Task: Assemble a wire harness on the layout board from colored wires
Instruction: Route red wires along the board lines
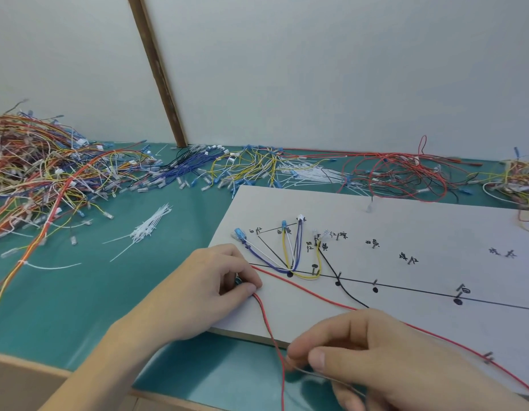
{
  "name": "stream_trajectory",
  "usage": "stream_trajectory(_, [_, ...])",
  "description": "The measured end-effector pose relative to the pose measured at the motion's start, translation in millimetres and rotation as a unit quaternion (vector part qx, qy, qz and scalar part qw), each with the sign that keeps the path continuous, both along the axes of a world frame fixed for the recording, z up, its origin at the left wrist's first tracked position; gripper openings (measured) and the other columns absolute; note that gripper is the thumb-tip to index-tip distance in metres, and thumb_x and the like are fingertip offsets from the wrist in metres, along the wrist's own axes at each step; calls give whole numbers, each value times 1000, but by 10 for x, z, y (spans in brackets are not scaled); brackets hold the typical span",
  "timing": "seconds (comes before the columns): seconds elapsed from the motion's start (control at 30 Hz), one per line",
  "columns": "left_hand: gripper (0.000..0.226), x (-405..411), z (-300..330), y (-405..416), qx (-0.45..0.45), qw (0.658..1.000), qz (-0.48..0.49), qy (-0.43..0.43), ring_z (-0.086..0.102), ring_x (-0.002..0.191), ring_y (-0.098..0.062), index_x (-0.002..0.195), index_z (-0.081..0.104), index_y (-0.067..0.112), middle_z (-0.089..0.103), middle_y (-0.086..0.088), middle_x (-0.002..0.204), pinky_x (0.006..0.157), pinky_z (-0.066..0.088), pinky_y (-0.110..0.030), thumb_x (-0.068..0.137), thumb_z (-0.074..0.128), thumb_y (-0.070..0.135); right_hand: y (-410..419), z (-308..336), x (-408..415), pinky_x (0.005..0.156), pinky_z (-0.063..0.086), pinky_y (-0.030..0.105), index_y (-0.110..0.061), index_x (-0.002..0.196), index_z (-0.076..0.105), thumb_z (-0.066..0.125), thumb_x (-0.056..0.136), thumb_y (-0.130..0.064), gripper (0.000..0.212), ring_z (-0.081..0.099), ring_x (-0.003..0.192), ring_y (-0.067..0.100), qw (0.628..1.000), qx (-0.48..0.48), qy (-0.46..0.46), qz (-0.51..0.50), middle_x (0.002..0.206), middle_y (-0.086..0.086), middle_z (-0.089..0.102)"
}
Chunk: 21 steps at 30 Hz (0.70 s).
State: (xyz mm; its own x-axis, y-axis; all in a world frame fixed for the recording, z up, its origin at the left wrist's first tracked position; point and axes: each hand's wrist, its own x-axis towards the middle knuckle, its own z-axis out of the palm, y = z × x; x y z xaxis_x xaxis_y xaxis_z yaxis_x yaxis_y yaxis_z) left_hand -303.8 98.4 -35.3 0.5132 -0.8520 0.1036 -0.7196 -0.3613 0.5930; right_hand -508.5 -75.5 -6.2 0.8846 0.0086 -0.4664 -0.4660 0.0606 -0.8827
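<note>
L hand point(215, 287) pinches red wire point(302, 289) at board point(405, 221) edge | R hand point(385, 351) pinches wire end; both grips narrow, holding wire

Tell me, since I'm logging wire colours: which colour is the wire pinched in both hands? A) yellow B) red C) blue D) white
B: the left hand and the right hand both pinch a red wire at the board's near edge.

Handwritten Chinese marks on the layout board point(376, 321), 白 point(465, 290) by a nail, others too blurred
</note>
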Motion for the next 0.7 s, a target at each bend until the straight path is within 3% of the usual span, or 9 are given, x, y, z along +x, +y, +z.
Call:
stream_trajectory(0.13, [15,10,-22,-6,-8,1000,0,5,59,76,-11,90,76,42,62,15,94,63,42,-15,93,72,27,117,-42,42,42,37,17,-28,92,79,77,80,-24,12,46,38,7,996,-77,-18,-47,98,0,80])
stream_trajectory(0.23, [15,23,-24,-8,-10,1000,-1,10,59,77,-12,90,77,42,62,15,93,64,41,-14,92,73,27,176,-4,79,44,39,11,-23,93,77,78,83,-16,13,51,38,-1,992,-122,-19,-29,96,-9,80])
stream_trajectory(0.33, [15,28,-25,-5,-13,1000,-1,15,59,76,-13,90,77,41,63,14,93,64,41,-15,92,74,26,265,15,140,59,41,4,-34,91,76,79,77,-27,15,64,65,-12,972,-232,-19,-13,92,-25,76])
stream_trajectory(0.43, [16,27,-26,-11,-16,1000,-1,16,59,77,-14,89,77,41,63,13,92,64,42,-16,92,74,26,369,-16,223,73,48,10,-41,91,68,76,74,-39,19,63,83,-14,937,-348,-32,2,86,-32,71])
stream_trajectory(0.53, [15,25,-26,-14,-16,1000,2,18,59,77,-14,89,77,40,63,12,91,64,43,-18,92,74,26,463,-88,310,85,53,24,-42,96,57,70,77,-41,24,59,93,-4,911,-409,-54,-16,90,-22,71])
stream_trajectory(0.63, [15,19,-14,0,-15,1000,3,21,57,75,-11,89,77,41,62,12,91,63,41,-15,93,74,27,507,-141,352,81,54,29,-41,98,54,62,81,-37,20,60,90,5,899,-428,-76,-44,92,-17,69])
stream_trajectory(0.7, [15,16,-7,5,-14,1000,-2,25,57,74,-8,90,78,41,62,12,91,63,40,-14,93,75,27,475,-143,329,75,53,27,-43,99,54,57,81,-33,21,57,79,0,897,-430,-84,-60,90,-19,68])
